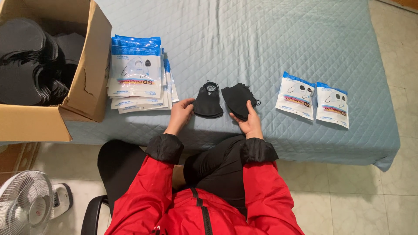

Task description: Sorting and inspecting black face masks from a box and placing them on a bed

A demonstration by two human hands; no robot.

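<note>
Pinching black mask in right hand, thumb on top; left hand lying open, fingertips touching second mask at 9 o'clock. Both resting on bed. Soft, light, floppy; probably gripping best by edge.

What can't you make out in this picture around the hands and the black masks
Head view only:
- Right hand: palm and most fingers are under the black mask stack; mask count unclear.
- Left hand: fingertips meet the single black mask; grip unclear.
- Cardboard box: cut off by the top and left edges.
- Packet pile: overlapping hides the number.
</note>
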